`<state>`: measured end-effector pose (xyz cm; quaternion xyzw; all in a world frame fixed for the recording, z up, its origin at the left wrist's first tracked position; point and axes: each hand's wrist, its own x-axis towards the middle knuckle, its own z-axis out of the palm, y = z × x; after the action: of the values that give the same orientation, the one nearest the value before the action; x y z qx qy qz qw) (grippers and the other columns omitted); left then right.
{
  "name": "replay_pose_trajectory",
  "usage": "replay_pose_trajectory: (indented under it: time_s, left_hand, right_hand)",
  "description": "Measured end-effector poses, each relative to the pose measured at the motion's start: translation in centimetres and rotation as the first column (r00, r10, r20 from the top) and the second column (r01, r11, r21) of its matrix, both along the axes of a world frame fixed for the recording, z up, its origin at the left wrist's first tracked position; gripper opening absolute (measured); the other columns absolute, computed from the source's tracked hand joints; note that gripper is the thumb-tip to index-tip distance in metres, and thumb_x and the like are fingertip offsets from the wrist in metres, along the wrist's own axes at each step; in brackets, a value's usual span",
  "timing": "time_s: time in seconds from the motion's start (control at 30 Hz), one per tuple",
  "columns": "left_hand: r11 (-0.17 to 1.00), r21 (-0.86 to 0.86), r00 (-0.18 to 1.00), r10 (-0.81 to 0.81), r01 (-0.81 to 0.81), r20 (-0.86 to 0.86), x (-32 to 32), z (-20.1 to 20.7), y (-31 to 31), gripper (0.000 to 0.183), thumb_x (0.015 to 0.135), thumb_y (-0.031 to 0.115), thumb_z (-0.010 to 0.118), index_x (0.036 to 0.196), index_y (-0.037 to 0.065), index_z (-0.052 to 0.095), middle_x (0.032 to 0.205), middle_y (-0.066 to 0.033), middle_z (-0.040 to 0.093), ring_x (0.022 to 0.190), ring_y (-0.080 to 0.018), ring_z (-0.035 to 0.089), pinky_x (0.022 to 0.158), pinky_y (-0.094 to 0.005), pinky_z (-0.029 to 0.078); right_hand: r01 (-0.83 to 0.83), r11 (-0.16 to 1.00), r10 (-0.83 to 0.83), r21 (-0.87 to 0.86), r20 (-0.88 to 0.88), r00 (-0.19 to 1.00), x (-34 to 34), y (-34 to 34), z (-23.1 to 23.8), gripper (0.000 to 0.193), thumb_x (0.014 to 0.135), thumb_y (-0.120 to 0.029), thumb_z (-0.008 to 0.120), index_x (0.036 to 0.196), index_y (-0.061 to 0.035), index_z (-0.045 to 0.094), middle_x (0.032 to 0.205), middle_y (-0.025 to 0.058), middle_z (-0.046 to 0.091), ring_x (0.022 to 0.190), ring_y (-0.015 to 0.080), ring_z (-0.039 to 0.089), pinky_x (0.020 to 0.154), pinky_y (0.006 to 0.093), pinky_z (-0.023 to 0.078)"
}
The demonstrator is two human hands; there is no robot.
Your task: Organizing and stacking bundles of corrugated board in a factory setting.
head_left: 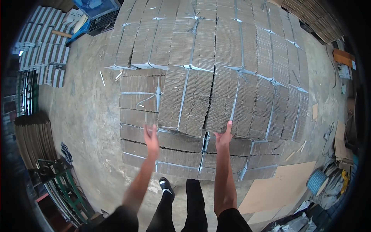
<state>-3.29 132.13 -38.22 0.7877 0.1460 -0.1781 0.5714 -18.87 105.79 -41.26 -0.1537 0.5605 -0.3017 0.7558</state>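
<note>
A big stack of strapped bundles of brown corrugated cardboard (228,42) fills the middle of the view, each tied with pale blue strapping. My right hand (223,138) is at the near edge of an upper bundle (222,102), thumb lying on its face beside the strap and fingers curled at its lower edge. My left hand (152,142), smeared a little by motion, has its fingers apart and holds nothing. It hovers by the near left corner of a neighbouring upper bundle (185,100), above the lower layer (174,154).
Flat cardboard sheets (278,189) lie on the concrete floor at the near right. A green metal frame (69,193) and a brown cardboard pile (36,137) stand left. White stacks (44,46) and a blue crate (96,9) are far left. A blue spool (317,181) sits right.
</note>
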Motion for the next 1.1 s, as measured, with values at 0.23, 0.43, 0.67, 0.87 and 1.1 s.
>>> replay_pose_trajectory:
  time_s: [0.23,0.43,0.67,0.87,1.1]
  left_hand:
    - [0.591,-0.658,0.8,-0.034,-0.467,-0.599,-2.6,2.8,-13.1,0.082,0.088,0.059,0.052,0.148,0.012,0.022,0.148,-0.0118,0.032,0.136,-0.0299,0.029,0.111,-0.051,0.021]
    - [0.665,-0.611,0.813,-0.01,-0.429,-0.582,-3.0,2.9,-13.0,0.089,0.082,0.062,0.059,0.145,0.008,0.027,0.146,-0.015,0.031,0.134,-0.0321,0.031,0.109,-0.0515,0.03]
    - [0.688,-0.603,0.814,-0.029,-0.405,-0.58,-4.9,-0.2,-10.8,0.085,0.083,0.054,0.065,0.144,0.01,0.025,0.144,-0.0139,0.029,0.133,-0.0317,0.032,0.109,-0.0448,0.034]
    - [0.653,-0.679,0.814,-0.161,-0.336,-0.558,-4.7,-1.1,-11.9,0.071,0.088,0.044,0.064,0.138,0.003,0.036,0.139,-0.0123,0.041,0.128,-0.026,0.04,0.109,-0.0374,0.034]
    - [0.684,-0.6,0.781,-0.071,-0.415,-0.621,-4.7,-1.5,-12.6,0.065,0.087,0.037,0.066,0.135,0.001,0.04,0.136,-0.0131,0.045,0.125,-0.0268,0.044,0.109,-0.0399,0.033]
  right_hand:
    - [-0.076,0.991,0.069,0.109,0.063,0.996,-1.9,-0.5,-0.2,0.079,0.083,-0.03,0.072,0.142,-0.013,0.023,0.139,0.0111,0.038,0.123,0.0304,0.045,0.094,0.0527,0.046]
    - [-0.022,1.0,0.026,-0.021,0.216,0.976,-1.3,-0.2,-1.2,0.087,0.084,-0.035,0.071,0.146,-0.0165,0.012,0.144,0.0106,0.03,0.129,0.0311,0.038,0.1,0.065,0.035]
    - [0.139,0.982,-0.123,-0.132,0.117,0.985,-8.0,-6.8,-0.5,0.101,0.086,-0.063,0.053,0.15,-0.0115,-0.007,0.157,0.0142,0.003,0.142,0.0349,0.015,0.111,0.0617,0.021]
    - [0.084,0.993,-0.078,-0.088,0.064,0.995,-10.0,-5.6,-0.8,0.098,0.084,-0.067,0.052,0.15,-0.0092,0.01,0.155,0.0168,0.012,0.143,0.0319,0.016,0.113,0.0541,0.02]
    - [-0.043,0.982,0.071,-0.186,0.151,0.986,-9.5,-7.8,-0.8,0.097,0.085,-0.066,0.051,0.151,-0.0167,0.0,0.152,0.0184,0.016,0.142,0.0319,0.019,0.114,0.0522,0.02]
